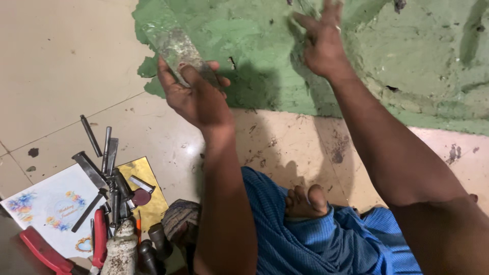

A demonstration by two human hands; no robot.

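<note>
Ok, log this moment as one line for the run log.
left hand: grips flat grey metal blade | right hand: open, fingers spread on green wall | pile of metal chisels: floor, lower left

Left hand [196, 97] gripping flat metal strip [173, 46] against green wall [254, 40]; right hand [323, 43] spread on wall; chisels [104, 163] heaped on floor [61, 61].
</note>
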